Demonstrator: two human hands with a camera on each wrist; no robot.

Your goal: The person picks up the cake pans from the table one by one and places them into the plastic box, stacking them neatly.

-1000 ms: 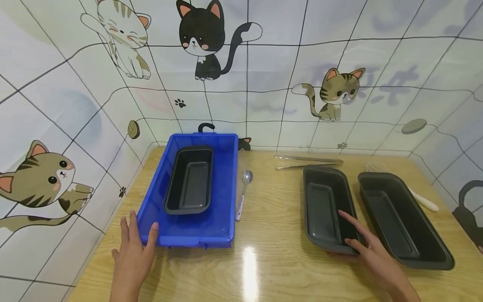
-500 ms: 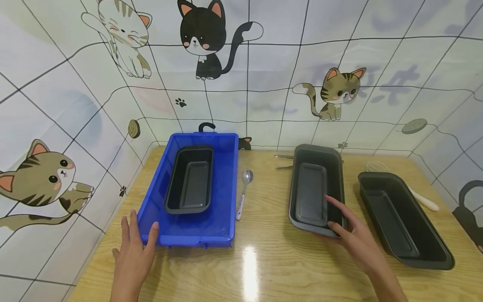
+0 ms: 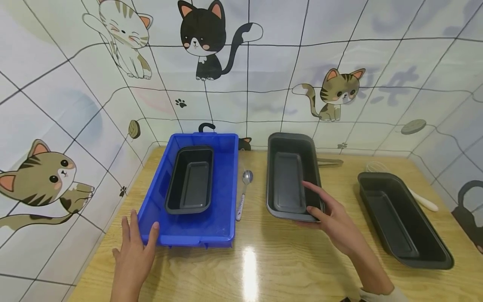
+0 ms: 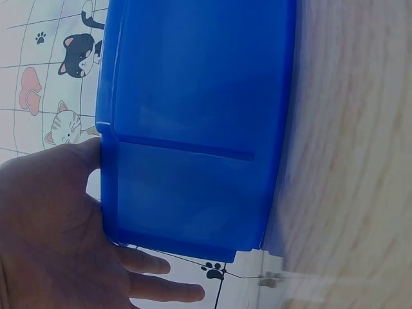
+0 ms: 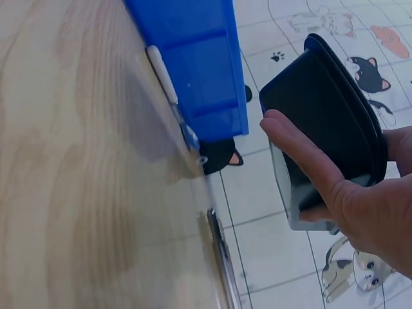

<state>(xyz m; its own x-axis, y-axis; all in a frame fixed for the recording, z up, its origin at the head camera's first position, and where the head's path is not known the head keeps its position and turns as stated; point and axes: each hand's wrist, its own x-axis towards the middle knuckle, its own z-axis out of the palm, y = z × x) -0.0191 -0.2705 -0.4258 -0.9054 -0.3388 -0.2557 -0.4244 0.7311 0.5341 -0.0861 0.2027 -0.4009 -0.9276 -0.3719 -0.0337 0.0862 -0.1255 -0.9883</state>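
My right hand (image 3: 336, 222) grips a dark loaf pan (image 3: 286, 180) by its near right corner, thumb and a finger inside the rim. In the right wrist view that pan (image 5: 322, 109) is raised above the table, with fingers under it. At the near left corner of a blue plastic tray (image 3: 222, 193), my left hand (image 3: 132, 256) rests with fingers spread. The left wrist view has the thumb at the tray's rim (image 4: 108, 187) and the other fingers straight beside its wall. A smaller loaf pan (image 3: 198, 180) sits inside the tray.
A spoon (image 3: 243, 195) lies just right of the tray. Metal tongs (image 3: 330, 162) lie at the back, partly covered by the held pan in the head view. On the right stands another long loaf pan (image 3: 396, 222), with a whisk (image 3: 424, 200) behind it. A cat-patterned sheet (image 3: 271, 100) borders the table.
My right hand has lifted the loaf pan and carried it left and back, away from the long pan and over the tongs toward the tray. The left hand has stayed in place.
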